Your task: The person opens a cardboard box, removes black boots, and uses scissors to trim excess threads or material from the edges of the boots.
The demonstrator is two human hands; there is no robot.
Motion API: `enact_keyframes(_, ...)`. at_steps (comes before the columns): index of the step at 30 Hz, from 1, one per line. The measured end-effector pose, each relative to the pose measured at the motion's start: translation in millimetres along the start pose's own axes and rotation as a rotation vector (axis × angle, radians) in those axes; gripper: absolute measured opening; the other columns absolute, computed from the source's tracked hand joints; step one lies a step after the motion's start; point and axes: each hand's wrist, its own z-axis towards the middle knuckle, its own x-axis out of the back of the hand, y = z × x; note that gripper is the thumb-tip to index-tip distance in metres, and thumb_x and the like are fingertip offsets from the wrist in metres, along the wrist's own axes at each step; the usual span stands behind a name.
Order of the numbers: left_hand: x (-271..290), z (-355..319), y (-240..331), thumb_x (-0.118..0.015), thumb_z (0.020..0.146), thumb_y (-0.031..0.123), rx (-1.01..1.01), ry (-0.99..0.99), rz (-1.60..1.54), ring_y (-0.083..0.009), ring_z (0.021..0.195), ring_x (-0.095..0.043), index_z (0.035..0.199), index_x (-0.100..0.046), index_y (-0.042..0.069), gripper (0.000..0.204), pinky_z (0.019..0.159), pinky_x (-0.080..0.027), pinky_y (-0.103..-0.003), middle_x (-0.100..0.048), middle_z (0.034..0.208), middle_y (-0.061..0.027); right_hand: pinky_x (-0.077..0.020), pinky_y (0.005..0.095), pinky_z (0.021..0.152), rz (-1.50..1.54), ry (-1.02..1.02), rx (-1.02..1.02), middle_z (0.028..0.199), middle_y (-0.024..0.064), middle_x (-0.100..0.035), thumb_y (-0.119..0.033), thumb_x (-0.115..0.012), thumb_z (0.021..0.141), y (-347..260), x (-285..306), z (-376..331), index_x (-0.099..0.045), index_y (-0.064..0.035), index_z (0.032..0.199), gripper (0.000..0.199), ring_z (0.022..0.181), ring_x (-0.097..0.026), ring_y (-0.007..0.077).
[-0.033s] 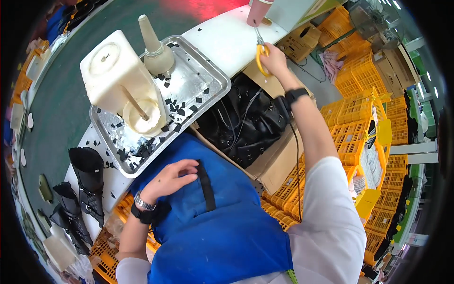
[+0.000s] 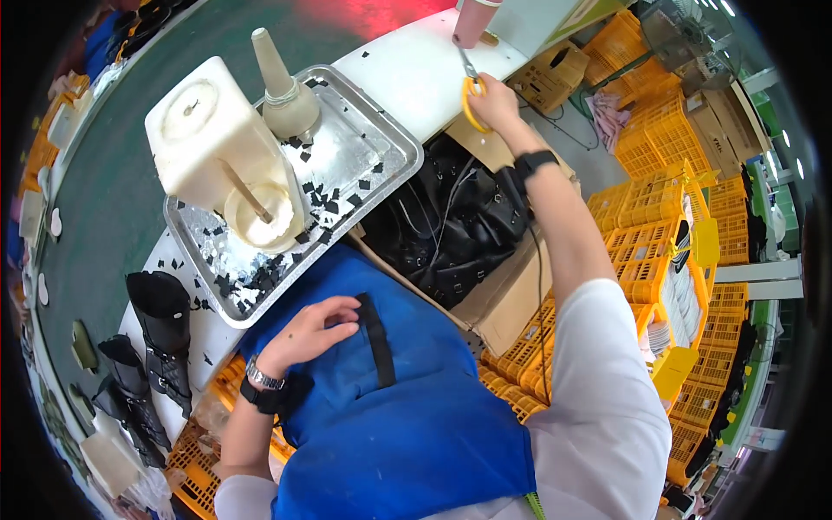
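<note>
Scissors with yellow handles are in my right hand, their metal blades pointing away from me toward the foot of a pink cup on the white table. My left hand is over the blue apron, fingers curled and thumb apart. At its fingertips is the upper end of a black strip, whose length lies down the apron. The grip on the strip is partly hidden. Between my arms an open cardboard box holds black buckled boots.
A metal tray on the white table bears black scraps, a white glue container and a cone-topped pot. Black boots stand at the left. Orange crates are stacked at the right, with a fan beyond.
My right hand and the scissors have shifted slightly left. My left hand has moved a little left, and the strip's upper end with it.
</note>
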Motion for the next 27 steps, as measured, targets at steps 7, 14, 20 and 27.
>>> enact_keyframes(7, 5.1, -5.9, -22.9, -0.059, 0.082, 0.011, 0.098, 0.110, -0.057, -0.0178, 0.095, -0.057, 0.112, -0.050, 0.001, 0.034, 0.084, -0.044, -0.030, -0.060, 0.099, -0.0123, -0.0446, 0.0420, 0.082, -0.303, -0.185, 0.030, 0.104, 0.0176, -0.058, -0.014, -0.048, 0.078, -35.7, -17.2, 13.2, -0.050, -0.0104, 0.115, 0.037, 0.096, -0.054, 0.0372)
enact_keyframes(14, 10.7, -4.5, -16.9, -0.059, 0.081, 0.011, 0.062, 0.132, 0.000, -0.0189, 0.093, -0.058, 0.112, -0.050, 0.001, 0.034, 0.083, -0.045, -0.030, -0.061, 0.098, -0.0124, -0.0483, 0.0385, 0.071, 0.359, -0.134, -0.373, 0.081, 0.0194, -0.063, -0.015, -0.056, 0.074, 107.3, -107.2, -116.1, -0.066, -0.0020, 0.080, 0.017, 0.080, -0.061, 0.0323)
enact_keyframes(20, 5.7, -8.8, -16.7, -0.060, 0.080, 0.010, 0.033, 0.163, 0.039, -0.0196, 0.092, -0.059, 0.112, -0.050, 0.002, 0.035, 0.082, -0.045, -0.030, -0.062, 0.096, -0.0130, -0.0478, 0.0400, 0.077, 0.032, -0.427, -0.421, 0.101, 0.0169, -0.060, -0.037, -0.064, 0.070, 10.1, -118.6, -196.6, -0.036, -0.0158, 0.127, 0.067, 0.090, -0.059, 0.0336)
enact_keyframes(27, 0.6, -12.6, -20.9, -0.060, 0.080, 0.013, 0.068, 0.179, 0.098, -0.0191, 0.092, -0.059, 0.112, -0.051, 0.003, 0.034, 0.077, -0.046, -0.030, -0.063, 0.096, -0.0106, -0.0494, 0.0273, 0.060, 0.972, -0.365, -0.743, 0.083, 0.0058, -0.060, -0.035, -0.055, 0.085, -9.8, -136.3, -202.8, -0.054, -0.0014, 0.107, 0.040, 0.063, -0.056, 0.0147)
